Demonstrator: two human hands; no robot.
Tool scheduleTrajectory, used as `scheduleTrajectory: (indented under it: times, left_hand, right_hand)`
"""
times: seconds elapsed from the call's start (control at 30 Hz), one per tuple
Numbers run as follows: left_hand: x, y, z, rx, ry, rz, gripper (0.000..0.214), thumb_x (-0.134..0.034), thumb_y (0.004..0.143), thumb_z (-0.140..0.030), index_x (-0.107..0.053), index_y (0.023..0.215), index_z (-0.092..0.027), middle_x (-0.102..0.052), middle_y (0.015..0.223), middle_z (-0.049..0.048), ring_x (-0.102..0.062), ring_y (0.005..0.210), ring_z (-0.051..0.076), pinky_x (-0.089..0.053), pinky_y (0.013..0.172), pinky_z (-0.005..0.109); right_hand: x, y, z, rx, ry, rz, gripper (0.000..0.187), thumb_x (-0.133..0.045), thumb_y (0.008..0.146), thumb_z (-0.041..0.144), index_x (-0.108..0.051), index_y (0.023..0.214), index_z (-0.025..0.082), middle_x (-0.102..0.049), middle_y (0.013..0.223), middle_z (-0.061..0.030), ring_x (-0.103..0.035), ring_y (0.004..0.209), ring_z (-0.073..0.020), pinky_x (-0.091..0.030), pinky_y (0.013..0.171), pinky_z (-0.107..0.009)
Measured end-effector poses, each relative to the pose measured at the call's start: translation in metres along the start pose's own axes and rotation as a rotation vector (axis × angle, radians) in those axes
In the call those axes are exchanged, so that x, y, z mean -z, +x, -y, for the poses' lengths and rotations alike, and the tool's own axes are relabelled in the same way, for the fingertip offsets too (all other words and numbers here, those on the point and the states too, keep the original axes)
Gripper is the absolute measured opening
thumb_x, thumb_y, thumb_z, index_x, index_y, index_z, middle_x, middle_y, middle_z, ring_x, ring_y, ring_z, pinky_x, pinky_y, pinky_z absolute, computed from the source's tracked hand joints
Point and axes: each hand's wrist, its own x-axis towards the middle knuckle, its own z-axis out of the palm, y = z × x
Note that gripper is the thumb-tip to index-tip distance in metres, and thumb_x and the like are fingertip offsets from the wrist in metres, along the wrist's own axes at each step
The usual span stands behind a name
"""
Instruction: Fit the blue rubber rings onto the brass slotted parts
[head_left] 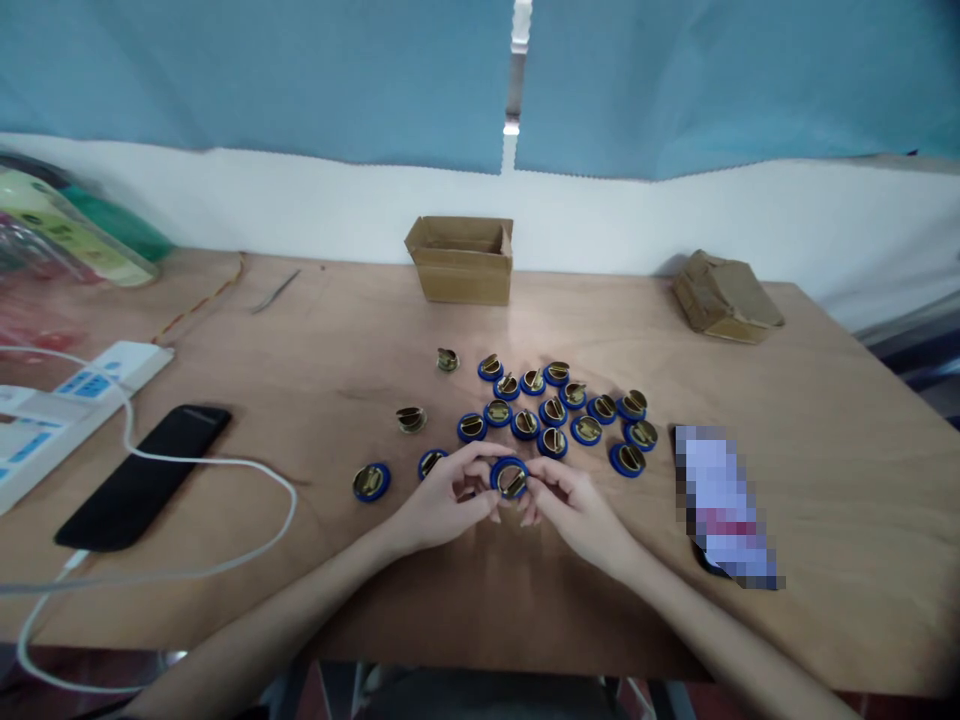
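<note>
My left hand (454, 500) and my right hand (574, 500) hold a small round blue-rimmed piece (510, 478) with a brass-coloured clip back between them, just above the table. Fingers of both hands pinch its edge from opposite sides. Beyond my hands lies a loose group of similar blue-rimmed pieces (553, 410), brass side up. Another blue-rimmed piece (371, 482) rests to the left, and one more (431, 464) is partly hidden by my left hand. Two brass-coloured pieces without a visible blue rim, one nearer (411, 419) and one farther (448, 360), lie left of the group.
An open cardboard box (469, 278) stands at the back, and a crumpled box (727, 300) at the back right. On the right lies a phone (724, 510). A black phone (142, 480) with a white cable (255, 465) and a power strip (112, 390) occupy the left.
</note>
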Motion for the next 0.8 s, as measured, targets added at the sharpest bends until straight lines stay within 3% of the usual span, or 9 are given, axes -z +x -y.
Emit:
scheduleTrajectory:
  times: [0.2,0.37,0.5,0.63,0.8]
  left_hand:
    - [0.0002,0.0002,-0.0003,0.022,-0.024,0.028,0.038,-0.069,0.088,-0.023,-0.059,0.124,-0.016,-0.075,0.092,0.0066,-0.072,0.073,0.016,-0.06,0.068,0.027]
    - [0.0,0.0027,-0.005,0.004,-0.034,0.012,0.036,-0.062,0.095,-0.038,-0.063,0.122,-0.014,-0.076,0.084,0.0066,-0.074,0.074,0.019,-0.06,0.068,0.029]
    - [-0.0001,0.005,-0.0019,0.025,-0.007,-0.03,0.038,-0.06,0.096,-0.046,-0.067,0.11,-0.012,-0.077,0.08,0.0071,-0.075,0.068,0.019,-0.061,0.064,0.029]
    - [0.0008,0.0043,0.0043,0.034,0.002,-0.037,0.036,-0.061,0.095,-0.048,-0.064,0.103,-0.013,-0.077,0.073,0.006,-0.076,0.065,0.02,-0.061,0.061,0.03]
    - [0.0019,0.0019,0.0023,0.025,0.02,-0.035,0.032,-0.062,0.095,-0.045,-0.06,0.103,-0.014,-0.078,0.074,0.0071,-0.077,0.064,0.02,-0.06,0.059,0.028]
  right_hand:
    - [0.0019,0.0007,-0.0018,0.006,-0.039,-0.018,0.03,-0.056,0.097,0.046,-0.066,0.098,0.017,-0.07,0.074,-0.0015,-0.068,0.062,-0.0144,-0.059,0.062,-0.028]
    - [0.0026,0.0011,-0.0034,0.039,-0.054,-0.033,0.035,-0.052,0.1,0.048,-0.067,0.1,0.018,-0.07,0.076,-0.0026,-0.068,0.065,-0.016,-0.058,0.064,-0.029]
    - [0.0028,-0.0008,-0.0034,0.086,-0.148,-0.048,0.032,-0.049,0.102,0.044,-0.067,0.1,0.018,-0.069,0.078,-0.003,-0.067,0.07,-0.0169,-0.056,0.067,-0.029]
    - [0.0045,-0.0024,-0.0014,0.137,-0.283,-0.063,0.029,-0.047,0.103,0.038,-0.069,0.1,0.019,-0.071,0.087,-0.0045,-0.066,0.078,-0.0184,-0.054,0.071,-0.029]
    - [0.0061,-0.0022,0.004,0.187,-0.361,-0.073,0.03,-0.047,0.103,0.037,-0.07,0.095,0.019,-0.07,0.082,-0.0041,-0.064,0.074,-0.0181,-0.05,0.065,-0.027]
